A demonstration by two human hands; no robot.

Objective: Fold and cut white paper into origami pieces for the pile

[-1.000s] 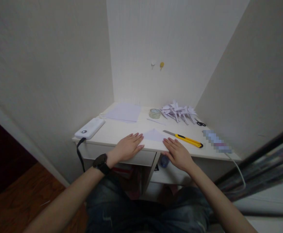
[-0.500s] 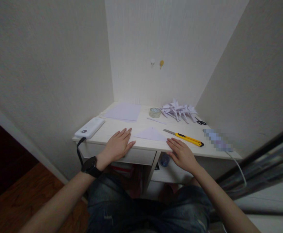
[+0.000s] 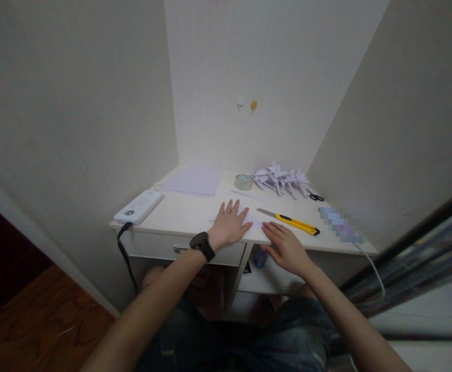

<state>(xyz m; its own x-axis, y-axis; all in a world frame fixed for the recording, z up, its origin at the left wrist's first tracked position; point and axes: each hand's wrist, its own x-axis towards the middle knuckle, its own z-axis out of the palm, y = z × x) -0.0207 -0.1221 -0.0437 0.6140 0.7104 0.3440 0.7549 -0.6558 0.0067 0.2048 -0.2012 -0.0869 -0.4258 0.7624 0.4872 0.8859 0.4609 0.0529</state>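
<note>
Left hand (image 3: 230,227) now atop apex-away paper (image 3: 251,219)

Both arms are bare, no sleeves showing at all. The left hand (image 3: 229,227) has a black watch (image 3: 202,245) with a round dark face strapped on the wrist. The right hand (image 3: 285,247) wears nothing. Dark blue jeans (image 3: 249,341) on the legs.

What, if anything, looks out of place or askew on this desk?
The power bank sits at the desk's left front corner, its end apparently past the edge, black cord hanging down. The utility knife lies with its blade out near the right hand. The left hand lies flat on the folded paper.
</note>
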